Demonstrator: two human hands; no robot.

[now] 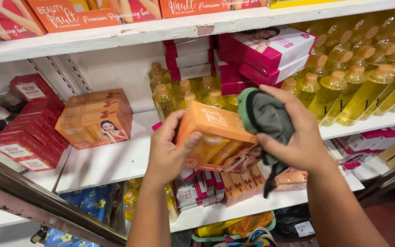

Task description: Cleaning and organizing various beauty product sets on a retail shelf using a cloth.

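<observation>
Person holding an orange box and a cloth in front of stocked shop shelves.

The left hand (pixel 168 153) is closed around the lower left side of the orange box (pixel 216 137), held tilted in the air before the white shelf (pixel 110 162). The right hand (pixel 293 132) clutches a bunched grey cloth (pixel 266 116) against the box's right end. A stack of orange boxes (pixel 94 119) sits to the left, yellow bottles (pixel 357 87) behind.

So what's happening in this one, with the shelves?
A person stands at white shop shelves. Their left hand holds an orange box up in front of the shelves, and their right hand presses a bunched grey cloth against the box's right end. A stack of similar orange boxes sits on the shelf to the left, with yellow bottles and pink boxes behind.
</observation>
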